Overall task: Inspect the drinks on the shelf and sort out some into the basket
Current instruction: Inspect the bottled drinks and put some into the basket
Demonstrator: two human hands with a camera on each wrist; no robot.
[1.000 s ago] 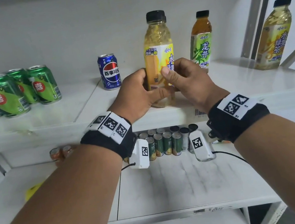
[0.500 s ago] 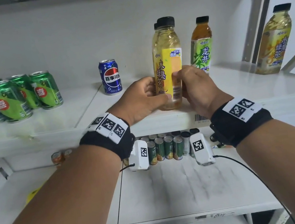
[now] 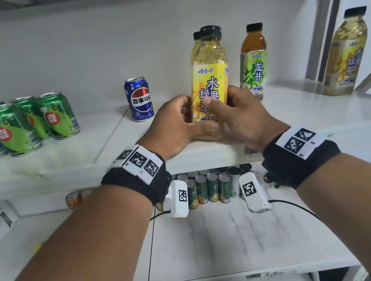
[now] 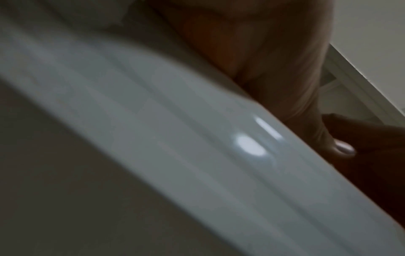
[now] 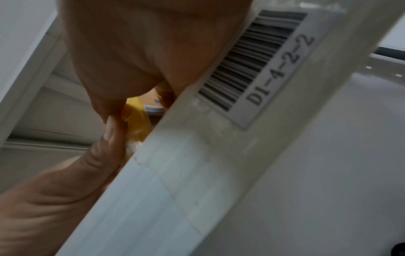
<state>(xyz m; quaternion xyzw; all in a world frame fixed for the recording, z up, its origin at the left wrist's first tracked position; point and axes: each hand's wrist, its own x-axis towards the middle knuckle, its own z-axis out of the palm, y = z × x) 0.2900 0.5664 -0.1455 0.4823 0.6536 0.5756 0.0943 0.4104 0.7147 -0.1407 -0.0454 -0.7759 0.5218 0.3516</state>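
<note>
A yellow-labelled tea bottle with a black cap stands upright near the front edge of the upper shelf. My left hand grips its lower left side, thumb across the base. My right hand grips the right side, thumb on the label front. A second black cap shows just behind it. In the right wrist view a strip of the yellow label shows between my fingers above the shelf lip. The left wrist view is dark and blurred. No basket is in view.
On the same shelf stand several green cans at left, a blue Pepsi can, a green-labelled tea bottle and another yellow tea bottle at right. Small cans line the lower shelf. A barcode tag sits on the shelf lip.
Both hands have turned the bottle about its upright axis, so the label's front with large characters now faces me. The bottle stays at the same spot on the shelf.
</note>
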